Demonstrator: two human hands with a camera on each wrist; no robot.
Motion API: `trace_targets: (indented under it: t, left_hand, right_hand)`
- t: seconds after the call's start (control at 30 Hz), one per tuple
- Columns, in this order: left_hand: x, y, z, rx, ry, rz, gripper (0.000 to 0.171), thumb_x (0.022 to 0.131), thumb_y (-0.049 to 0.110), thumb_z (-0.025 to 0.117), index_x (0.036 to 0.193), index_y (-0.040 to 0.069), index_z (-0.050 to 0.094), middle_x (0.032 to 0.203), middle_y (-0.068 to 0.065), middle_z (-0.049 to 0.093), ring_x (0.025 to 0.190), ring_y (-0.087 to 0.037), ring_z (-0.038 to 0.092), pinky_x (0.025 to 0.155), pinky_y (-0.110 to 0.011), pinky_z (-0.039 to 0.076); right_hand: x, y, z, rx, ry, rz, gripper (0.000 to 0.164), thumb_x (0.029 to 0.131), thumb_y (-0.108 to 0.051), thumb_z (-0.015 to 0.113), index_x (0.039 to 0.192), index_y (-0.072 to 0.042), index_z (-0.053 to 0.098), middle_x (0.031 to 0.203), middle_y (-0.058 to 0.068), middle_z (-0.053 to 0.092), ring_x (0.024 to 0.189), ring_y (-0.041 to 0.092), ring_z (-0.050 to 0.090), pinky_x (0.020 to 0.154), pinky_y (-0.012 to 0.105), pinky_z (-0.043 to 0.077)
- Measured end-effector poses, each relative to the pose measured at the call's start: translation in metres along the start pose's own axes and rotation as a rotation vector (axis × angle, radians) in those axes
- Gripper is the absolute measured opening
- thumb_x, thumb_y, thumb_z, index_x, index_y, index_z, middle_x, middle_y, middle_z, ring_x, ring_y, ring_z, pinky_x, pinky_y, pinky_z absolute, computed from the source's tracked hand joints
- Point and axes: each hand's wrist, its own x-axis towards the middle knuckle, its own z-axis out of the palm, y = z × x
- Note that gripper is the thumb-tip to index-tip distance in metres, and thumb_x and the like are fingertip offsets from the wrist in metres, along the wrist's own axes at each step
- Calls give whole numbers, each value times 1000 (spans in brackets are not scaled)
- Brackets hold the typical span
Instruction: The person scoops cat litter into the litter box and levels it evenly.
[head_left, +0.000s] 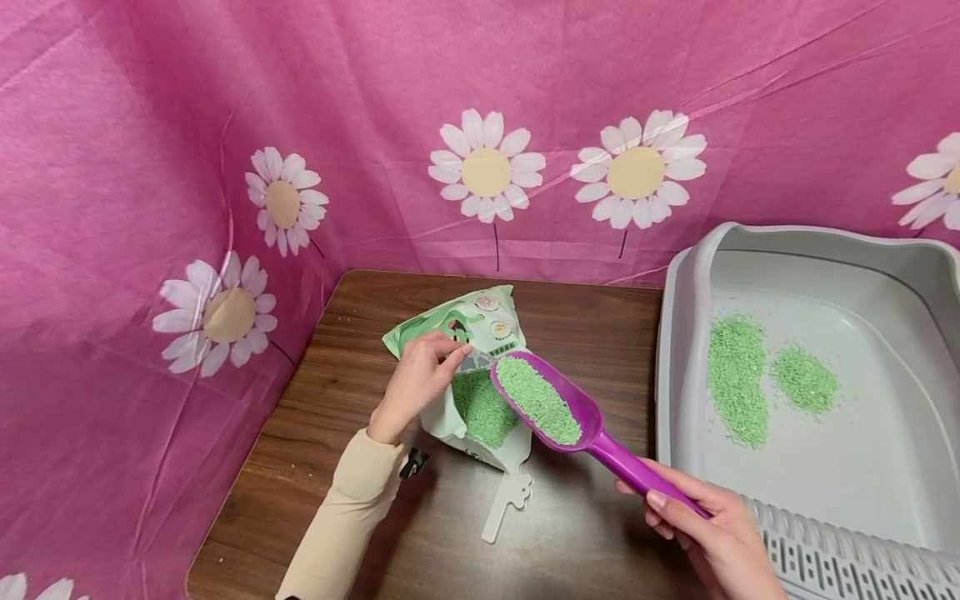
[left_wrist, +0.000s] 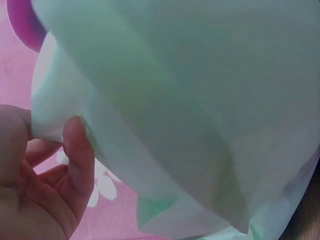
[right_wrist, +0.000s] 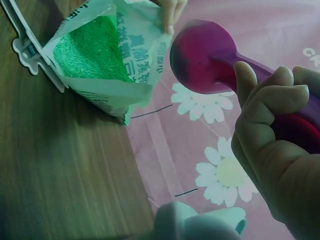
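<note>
My left hand point(head_left: 423, 375) pinches the upper edge of an opened bag point(head_left: 495, 321), as the left wrist view also shows with the bag's pale wall point(left_wrist: 190, 100) close up. Green pellets point(head_left: 483, 408) fill the bag's mouth. In my right hand point(head_left: 712, 529) I grip the handle of a purple scoop point(head_left: 592, 417). A heap of green litter pellets point(head_left: 540, 400) lies in the scoop, whose tip overlaps the bag's mouth in the head view. From the right wrist view the scoop's underside point(right_wrist: 205, 57) shows beside the bag point(right_wrist: 115, 90).
A grey litter box point(head_left: 840, 467) with high walls stands at the right, two patches of green pellets point(head_left: 738, 383) on its floor. On the wooden table point(head_left: 300, 467) a white clip point(head_left: 506, 504) lies before the bag. Pink daisy-printed cloth point(head_left: 360, 125) hangs behind.
</note>
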Motion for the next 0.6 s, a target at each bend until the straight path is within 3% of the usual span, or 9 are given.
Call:
trace_targets:
  t: [0.2, 0.33, 0.43, 0.5, 0.6]
  left_hand:
    - [0, 1, 0, 3, -4, -1, 21, 91, 16, 66, 75, 5, 75, 71, -3, 64, 69, -14, 57, 66, -29, 48]
    - [0, 2, -1, 5, -12, -2, 23, 92, 16, 66, 74, 4, 74, 73, -4, 65, 70, -15, 58, 67, -30, 49]
    - [-1, 2, -1, 4, -13, 0, 22, 91, 16, 66, 75, 4, 75, 74, -4, 66, 71, -15, 59, 68, -30, 49]
    - [-1, 3, -2, 4, -13, 1, 21, 91, 16, 66, 77, 3, 75, 75, -5, 67, 71, -15, 60, 68, -30, 50]
    - [-1, 3, -2, 7, -8, 4, 20, 91, 16, 67, 78, 4, 75, 75, -4, 67, 72, -15, 60, 69, -30, 50]
  right_hand:
    - [-3, -8, -7, 52, 34, 66, 44, 97, 11, 38, 136, -4, 54, 109, 8, 73, 73, 6, 57, 61, 23, 52]
    - [-4, -14, -10, 63, 65, 79, 42, 98, 9, 40, 134, -5, 56, 107, 6, 73, 69, 4, 55, 47, 32, 35]
    - [-5, -16, -14, 62, 74, 43, 43, 97, 12, 39, 133, -5, 57, 105, 6, 74, 65, 7, 53, 50, 40, 23]
    - [-7, -16, -17, 64, 85, 14, 45, 96, 14, 37, 132, -4, 58, 105, 8, 74, 64, 11, 52, 49, 39, 24]
    - [-8, -15, -22, 86, 94, -9, 46, 96, 16, 36, 132, -2, 57, 107, 11, 73, 66, 14, 53, 47, 32, 34]
